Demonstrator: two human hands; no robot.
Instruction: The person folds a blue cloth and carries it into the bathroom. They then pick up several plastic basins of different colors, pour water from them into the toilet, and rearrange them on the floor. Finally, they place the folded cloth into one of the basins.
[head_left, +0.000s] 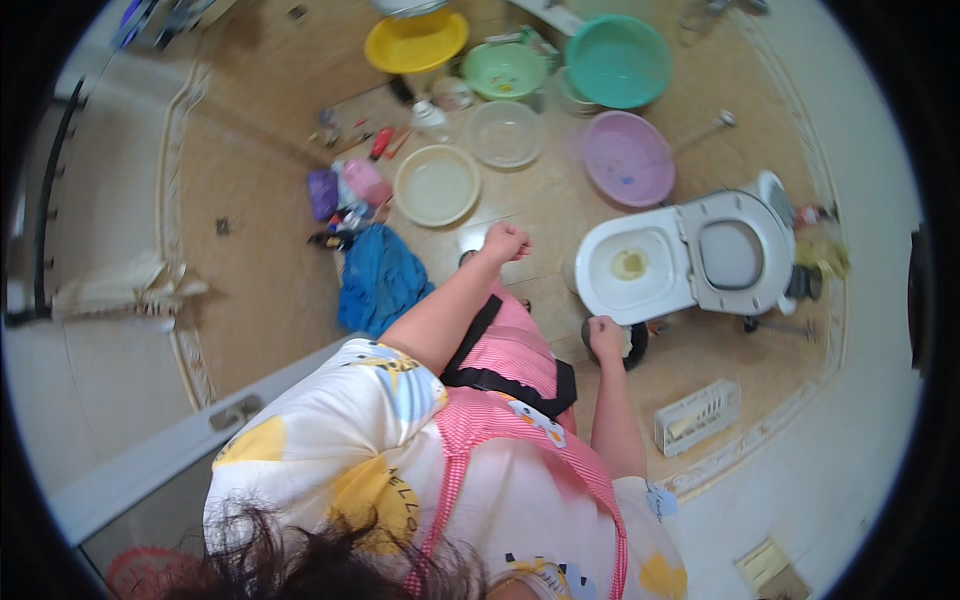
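Observation:
My left hand (508, 242) is closed in a loose fist over the tiled floor, just below a cream basin (437, 185); nothing shows in it. Beside the front of the white toilet (634, 262), my right hand (606, 337) is also curled closed, above a dark bin (637, 346) that it partly hides. No object is visible in that hand. The toilet's lid and seat are raised, and yellowish matter lies in its bowl. I wear a pink checked apron (510, 360) with a black strap across it.
Purple (628, 159), clear (504, 135), teal (619, 61), green (505, 71) and yellow basins (416, 43) stand ahead. Blue cloth (380, 281) and several bottles and packs lie along the left wall. A white basket (697, 418) is at the right wall; a door frame (195, 442) runs at lower left.

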